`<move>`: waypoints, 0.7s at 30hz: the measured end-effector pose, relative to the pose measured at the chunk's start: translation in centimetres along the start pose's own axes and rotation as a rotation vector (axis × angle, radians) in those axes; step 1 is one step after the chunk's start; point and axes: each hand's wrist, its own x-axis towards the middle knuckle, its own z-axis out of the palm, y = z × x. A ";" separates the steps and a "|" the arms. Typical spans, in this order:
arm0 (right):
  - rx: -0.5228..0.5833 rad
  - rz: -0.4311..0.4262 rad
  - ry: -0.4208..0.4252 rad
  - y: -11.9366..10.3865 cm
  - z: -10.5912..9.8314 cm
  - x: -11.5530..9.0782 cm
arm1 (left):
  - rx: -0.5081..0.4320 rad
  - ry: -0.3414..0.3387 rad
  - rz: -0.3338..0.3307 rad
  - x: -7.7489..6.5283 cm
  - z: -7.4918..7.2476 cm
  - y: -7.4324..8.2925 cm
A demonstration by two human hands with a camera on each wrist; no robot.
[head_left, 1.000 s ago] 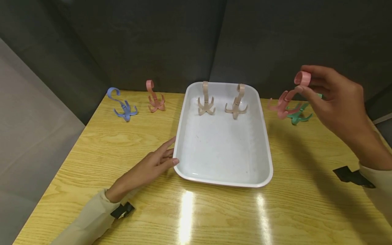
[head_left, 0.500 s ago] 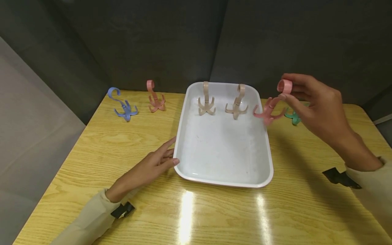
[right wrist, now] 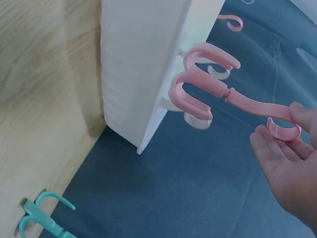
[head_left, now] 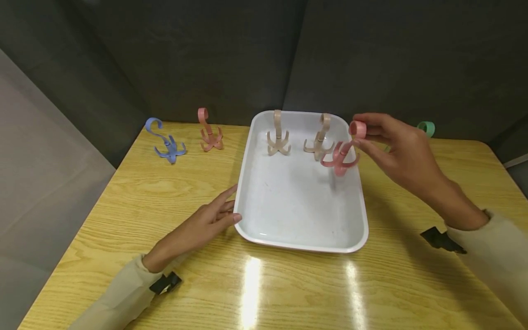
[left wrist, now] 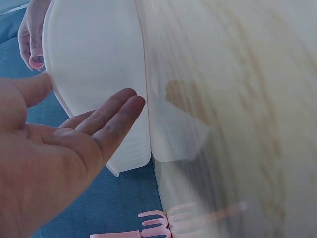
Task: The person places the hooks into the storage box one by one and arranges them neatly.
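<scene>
My right hand (head_left: pixel 402 151) pinches a pink multi-prong hanging hook (head_left: pixel 340 159) by its curled top, between thumb and fingers. Its prongs point down over the right side of a white tray (head_left: pixel 297 201). In the right wrist view the held pink hook (right wrist: pixel 203 82) appears beside the tray wall. Two beige hooks stand inside the tray at the far end, one on the left (head_left: pixel 277 140) and one on the right (head_left: pixel 319 142), partly overlapped by the pink one. My left hand (head_left: pixel 198 227) rests against the tray's near left side, fingers extended and thumb at the rim.
On the wooden table (head_left: pixel 148 211), left of the tray, stand a blue hook (head_left: pixel 169 147) and another pink hook (head_left: pixel 210 135). A green hook (head_left: pixel 426 128) is mostly hidden behind my right hand. Dark cloth (head_left: pixel 231 55) rises along the table's back edge.
My right hand has moved left and slightly lower, carrying the pink hook from above the table's right side to over the tray. The left hand and tray stay put.
</scene>
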 end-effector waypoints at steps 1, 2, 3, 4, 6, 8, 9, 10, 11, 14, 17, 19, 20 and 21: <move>0.002 -0.001 -0.011 0.0 0.2 0.0 | 0.002 0.000 0.002 0.0 0.0 0.0; 0.004 -0.002 -0.022 0.1 0.4 0.0 | 0.003 -0.001 0.002 0.0 0.0 0.0; 0.002 -0.002 -0.033 0.1 0.6 -0.1 | 0.003 -0.002 0.002 0.0 0.0 0.0; 0.003 -0.003 -0.044 0.2 0.8 -0.1 | 0.002 -0.003 0.003 0.0 0.0 0.0; 0.005 0.004 -0.065 0.4 1.1 -0.2 | 0.000 -0.003 0.002 0.0 0.0 0.1; 0.005 0.013 -0.083 0.6 1.4 -0.2 | -0.003 -0.004 -0.002 0.1 0.0 0.1; 0.005 0.016 -0.090 0.7 1.5 -0.2 | -0.005 -0.004 -0.004 0.1 0.0 0.1; 0.010 0.019 -0.096 0.8 1.7 -0.3 | -0.007 -0.004 -0.005 0.1 0.0 0.2; 0.018 0.022 -0.102 1.0 1.8 -0.3 | -0.006 -0.005 -0.006 0.1 0.0 0.1; 0.048 0.019 -0.112 1.3 2.2 -0.5 | -0.008 -0.006 -0.009 0.1 0.0 0.2; 0.066 0.025 -0.124 1.5 2.5 -0.6 | 0.000 -0.004 -0.015 0.0 0.0 0.2; 0.065 0.035 -0.136 1.6 2.7 -0.7 | 0.007 -0.002 -0.014 0.0 0.0 0.2; 0.062 0.041 -0.142 1.7 2.8 -0.8 | 0.011 -0.001 -0.015 0.0 0.0 0.1; 0.059 0.045 -0.146 1.7 2.9 -0.8 | 0.013 0.000 -0.016 0.0 0.0 0.2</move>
